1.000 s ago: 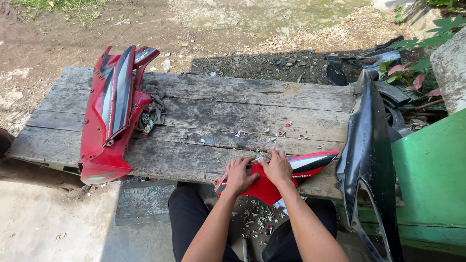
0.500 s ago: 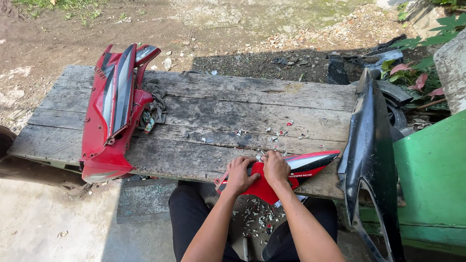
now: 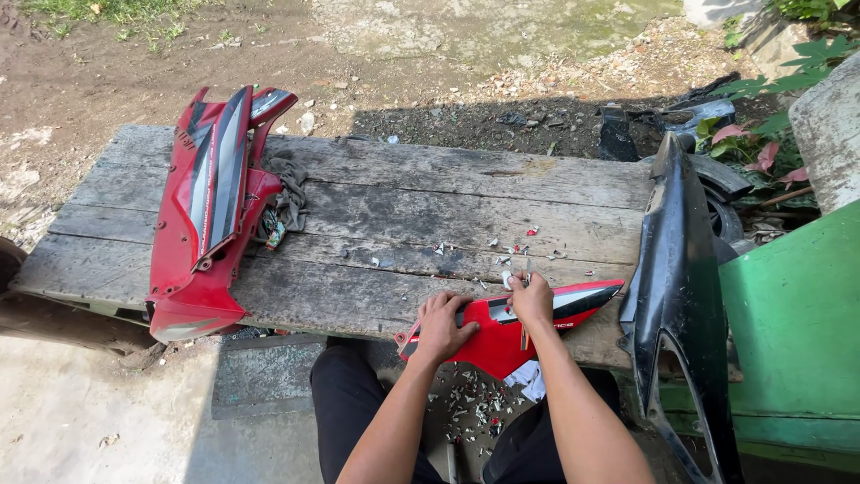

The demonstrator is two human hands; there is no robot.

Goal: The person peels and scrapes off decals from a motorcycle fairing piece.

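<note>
Presently, both hands work at the near edge of the counter [image 3: 376, 193], a weathered surface of grey wooden planks set on bare ground. A small red fairing panel [image 3: 502, 336] with a grey and black stripe lies across that near edge, toward the right corner, partly overhanging the person's lap. The left hand [image 3: 443, 324] rests flat on the panel's left portion, fingers together and pressed down on the red plastic, pinning it in place. The right hand [image 3: 532, 298] sits on the panel's upper edge, fingers curled shut around a small tool [image 3: 525, 333] whose thin dark shaft shows below the hand against the panel; the kind of tool cannot be told.

Small chips of red and white debris [image 3: 511, 246] are scattered on the planks just beyond the right hand. More fragments [image 3: 470, 408] lie on the ground between the person's knees.

A larger red fairing panel [image 3: 210, 211] with grey and black stripes lies along the left end of the counter, its lower tip overhanging the near edge. A crumpled grey rag [image 3: 287, 202] touches its right side. A long black fairing panel [image 3: 676, 287] leans at the right end of the counter, reaching past the near edge. A green painted surface [image 3: 793, 332] stands just right of it.
</note>
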